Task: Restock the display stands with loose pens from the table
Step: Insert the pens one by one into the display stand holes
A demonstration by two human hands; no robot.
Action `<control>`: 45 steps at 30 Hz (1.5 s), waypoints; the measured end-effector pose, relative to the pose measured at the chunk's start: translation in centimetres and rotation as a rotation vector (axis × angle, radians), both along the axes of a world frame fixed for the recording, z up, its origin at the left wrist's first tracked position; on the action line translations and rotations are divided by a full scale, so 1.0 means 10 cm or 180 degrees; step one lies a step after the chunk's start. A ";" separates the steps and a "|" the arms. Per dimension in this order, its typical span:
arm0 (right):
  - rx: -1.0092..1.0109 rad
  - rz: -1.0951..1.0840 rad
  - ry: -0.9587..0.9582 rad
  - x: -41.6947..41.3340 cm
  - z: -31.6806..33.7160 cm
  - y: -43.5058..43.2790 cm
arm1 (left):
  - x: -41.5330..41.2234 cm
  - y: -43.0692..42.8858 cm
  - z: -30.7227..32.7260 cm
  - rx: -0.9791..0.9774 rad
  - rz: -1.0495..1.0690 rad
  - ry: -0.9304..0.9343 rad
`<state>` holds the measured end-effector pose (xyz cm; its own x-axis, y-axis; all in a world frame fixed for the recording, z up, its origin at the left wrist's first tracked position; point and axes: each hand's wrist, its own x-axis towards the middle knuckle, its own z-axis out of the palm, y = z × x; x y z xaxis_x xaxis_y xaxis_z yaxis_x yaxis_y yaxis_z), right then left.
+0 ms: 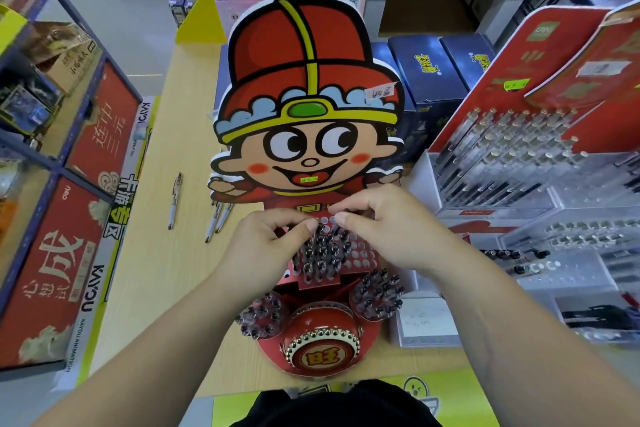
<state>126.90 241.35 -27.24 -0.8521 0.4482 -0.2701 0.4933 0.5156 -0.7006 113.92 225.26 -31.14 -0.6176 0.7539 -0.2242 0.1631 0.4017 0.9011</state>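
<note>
R hand (377, 229) grip: thumb + forefinger pinch a pen (335, 228) upright at rear holes of cartoon display stand (311, 80). L hand (273, 241) grip: fingers curled just beside it, contents: cannot tell. Three loose pens (175, 199) lie on table (166, 135), left of stand.

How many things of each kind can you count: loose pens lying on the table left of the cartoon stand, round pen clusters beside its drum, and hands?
Loose pens: 3
Round pen clusters: 2
Hands: 2, the left hand and the right hand
Total: 7
</note>
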 end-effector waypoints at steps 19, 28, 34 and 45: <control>-0.0972 -0.0697 0.0353 0.02 -0.09 -0.13 | 0.03 0.00 0.03 0.0056 0.0080 0.0044; -0.2876 -0.1686 0.2892 0.20 0.54 -0.16 | 0.37 -0.01 0.54 0.0624 -0.0572 0.1040; -0.2891 -0.1765 0.3240 0.22 0.65 -0.28 | 0.60 0.16 0.68 0.0576 -0.1466 -0.0155; -0.1484 -0.2023 0.2439 0.46 0.40 -0.35 | 0.65 0.11 0.69 0.0618 -0.0833 -0.0103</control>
